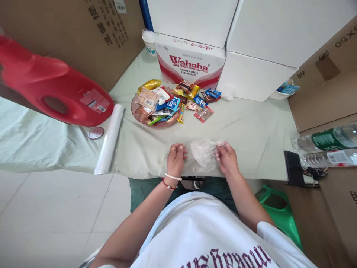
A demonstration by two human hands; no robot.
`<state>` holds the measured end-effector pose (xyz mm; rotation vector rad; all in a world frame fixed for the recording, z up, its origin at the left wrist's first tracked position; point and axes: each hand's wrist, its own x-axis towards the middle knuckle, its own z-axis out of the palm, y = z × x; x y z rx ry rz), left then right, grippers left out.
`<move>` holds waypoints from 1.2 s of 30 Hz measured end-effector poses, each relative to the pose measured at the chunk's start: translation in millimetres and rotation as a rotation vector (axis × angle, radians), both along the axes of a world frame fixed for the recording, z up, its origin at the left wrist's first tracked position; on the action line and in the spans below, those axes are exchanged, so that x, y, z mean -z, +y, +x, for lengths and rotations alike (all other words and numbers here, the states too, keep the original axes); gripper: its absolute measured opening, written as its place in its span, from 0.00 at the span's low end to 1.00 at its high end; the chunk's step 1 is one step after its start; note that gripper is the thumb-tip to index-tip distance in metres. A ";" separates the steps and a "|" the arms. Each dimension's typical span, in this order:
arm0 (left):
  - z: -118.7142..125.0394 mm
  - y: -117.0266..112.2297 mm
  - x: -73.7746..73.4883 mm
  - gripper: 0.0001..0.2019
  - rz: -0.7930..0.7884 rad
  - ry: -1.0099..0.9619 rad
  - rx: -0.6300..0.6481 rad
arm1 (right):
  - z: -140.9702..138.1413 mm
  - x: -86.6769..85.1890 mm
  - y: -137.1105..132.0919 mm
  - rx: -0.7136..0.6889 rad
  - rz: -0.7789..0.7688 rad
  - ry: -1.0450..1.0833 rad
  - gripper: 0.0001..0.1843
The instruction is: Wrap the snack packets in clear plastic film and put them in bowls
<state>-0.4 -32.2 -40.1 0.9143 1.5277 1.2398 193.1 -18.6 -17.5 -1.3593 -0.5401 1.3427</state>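
Note:
A crumpled piece of clear plastic film (205, 154) hangs low over the front of the table. My right hand (227, 158) pinches its right edge between thumb and fingers. On the other side, my left hand (176, 160) has its fingers curled and thumb pressed in; whether thin film lies in them I cannot make out. Beyond both hands, a pinkish clear bowl (164, 125) is heaped with wrapped snacks (164, 104). More small packets (204, 114) lie loose to its right. A roll of clear plastic (110, 139) rests on the cloth to the left.
A red jug (69, 89) stands at the left beside a round lid (95, 133). Behind the snacks is a Wahaba box (192, 63) with white boxes (259, 74). Plastic bottles (326, 139), a phone (294, 169) and keys (315, 173) are at right. A green stool (290, 219) is below.

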 end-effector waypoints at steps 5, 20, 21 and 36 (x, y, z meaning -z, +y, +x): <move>13.8 -12.5 -11.8 0.38 0.431 0.477 0.202 | -1.3 -1.9 -5.2 -0.045 0.029 -0.079 0.18; -67.1 2.8 1.2 0.14 -0.129 -0.013 0.036 | 63.4 2.3 11.3 -0.011 -0.026 -0.194 0.20; -72.4 -0.3 -4.8 0.12 -0.091 0.047 0.007 | 62.2 1.6 12.6 -0.015 -0.010 -0.209 0.20; 52.3 48.3 -43.9 0.14 0.150 0.242 0.613 | 54.9 -23.3 36.8 -0.261 0.102 -0.249 0.28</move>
